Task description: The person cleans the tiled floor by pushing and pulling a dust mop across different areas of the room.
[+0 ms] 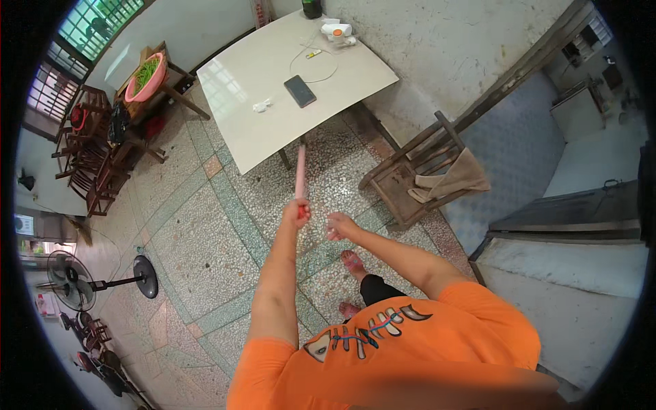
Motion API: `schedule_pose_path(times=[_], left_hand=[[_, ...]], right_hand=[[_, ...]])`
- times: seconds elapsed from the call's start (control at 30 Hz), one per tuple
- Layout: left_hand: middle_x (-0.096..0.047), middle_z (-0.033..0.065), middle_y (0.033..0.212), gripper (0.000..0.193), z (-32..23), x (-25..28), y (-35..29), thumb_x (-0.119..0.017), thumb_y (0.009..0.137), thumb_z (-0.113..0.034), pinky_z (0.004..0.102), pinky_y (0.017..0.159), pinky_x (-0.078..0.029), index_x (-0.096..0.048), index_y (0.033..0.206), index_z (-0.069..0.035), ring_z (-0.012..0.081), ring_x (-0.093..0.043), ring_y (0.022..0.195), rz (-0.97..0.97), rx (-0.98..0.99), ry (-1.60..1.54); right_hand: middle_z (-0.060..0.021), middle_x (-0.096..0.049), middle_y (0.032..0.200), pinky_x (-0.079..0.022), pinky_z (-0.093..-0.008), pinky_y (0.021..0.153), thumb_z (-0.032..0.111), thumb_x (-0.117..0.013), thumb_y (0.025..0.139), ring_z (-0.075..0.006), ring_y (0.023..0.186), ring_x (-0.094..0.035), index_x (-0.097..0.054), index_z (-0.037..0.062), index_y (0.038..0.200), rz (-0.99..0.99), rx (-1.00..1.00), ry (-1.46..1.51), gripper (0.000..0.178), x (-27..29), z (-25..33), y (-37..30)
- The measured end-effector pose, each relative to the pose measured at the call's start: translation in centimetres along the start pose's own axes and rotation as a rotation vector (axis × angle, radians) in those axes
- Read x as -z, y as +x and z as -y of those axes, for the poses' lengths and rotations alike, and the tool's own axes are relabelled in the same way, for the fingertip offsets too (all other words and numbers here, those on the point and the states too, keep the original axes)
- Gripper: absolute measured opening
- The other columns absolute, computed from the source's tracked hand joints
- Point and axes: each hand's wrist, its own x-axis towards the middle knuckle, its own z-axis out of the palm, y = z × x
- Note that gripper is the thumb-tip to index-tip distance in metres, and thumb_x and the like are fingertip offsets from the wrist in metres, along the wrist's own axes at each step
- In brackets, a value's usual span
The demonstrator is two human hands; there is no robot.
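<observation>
My left hand [296, 212] is closed around the near end of a long pale pink stick-like thing [301, 171], which looks like a folded umbrella. Something red shows at the grip. Its far end is narrow and dark and points away from me, toward the table's near edge. To the right and apart from it, my right hand [342, 226] hangs with loosely bent fingers, and I see nothing in it. Both hands are held out above the speckled stone floor [205, 232], over and ahead of my sandalled feet [353, 264].
Ahead stands a cream table [253, 65] bearing a dark phone [300, 91], a cable and a white bottle [336, 29]. A wooden chair [396, 195] with a cloth is at right. Leftward are a standing fan [143, 277], stacked chairs [92, 150] and a pink basin [147, 78] of greens.
</observation>
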Motion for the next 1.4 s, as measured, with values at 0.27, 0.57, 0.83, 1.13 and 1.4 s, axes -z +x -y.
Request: schedule_pose_path(times=[0.27,0.57,0.83,1.13,1.4], left_hand=[[-0.043,0.0022,0.049,0.008,2.9,-1.9,-2.9,-0.055,0.071,-0.005,0.0251,0.032,-0.033,-0.048,0.071,-0.002,0.0112,-0.040,0.037,-0.103,-0.037,0.464],[-0.044,0.0023,0.049,0.010,14.2,5.1,-19.5,-0.056,0.070,-0.006,0.0252,0.028,-0.033,-0.047,0.068,-0.002,0.0113,-0.040,0.035,-0.004,0.035,0.337],[-0.049,0.0067,0.054,0.011,26.6,15.7,-41.6,-0.055,0.073,-0.009,0.0315,0.040,-0.038,-0.049,0.078,-0.002,0.0172,-0.045,0.041,-0.036,0.141,0.250],[-0.059,0.0080,0.078,0.030,38.5,17.1,-59.8,-0.057,0.068,-0.010,0.0274,0.057,-0.043,-0.059,0.095,0.002,0.0140,-0.055,0.065,-0.567,0.087,0.328],[-0.059,0.0083,0.072,0.022,43.0,17.9,-59.7,-0.057,0.068,-0.010,0.0269,0.051,-0.041,-0.059,0.085,0.003,0.0141,-0.053,0.058,-0.701,0.028,0.225]], right_hand=[[-0.0074,-0.057,0.068,-0.043,-0.0256,0.039,0.008,-0.048,0.077,-0.0140,0.048,-0.054,-0.052,0.0022,0.096,-0.116,-0.057,-0.306,0.020,3.2,-9.7,-4.6],[-0.0140,-0.058,0.065,-0.047,-0.0346,0.039,0.028,-0.040,0.082,-0.0248,0.047,-0.057,-0.054,0.0007,0.086,-0.061,-0.347,-0.139,0.031,-0.5,-14.8,-5.2],[-0.0263,-0.037,0.118,-0.042,-0.0530,0.078,0.039,-0.047,0.080,-0.0411,0.094,-0.051,-0.022,0.0058,0.128,0.177,-0.524,0.010,0.064,-9.7,-17.0,-12.1],[-0.0210,-0.048,0.088,-0.049,-0.0534,0.064,0.007,-0.044,0.071,-0.0381,0.081,-0.054,-0.034,-0.0003,0.104,0.350,-0.812,-0.310,0.035,-18.6,-34.6,-19.6],[-0.0158,-0.045,0.079,-0.050,-0.0467,0.061,0.003,-0.044,0.070,-0.0327,0.068,-0.052,-0.035,-0.0012,0.098,0.556,-0.939,-0.637,0.030,-22.1,-40.0,-23.6]])
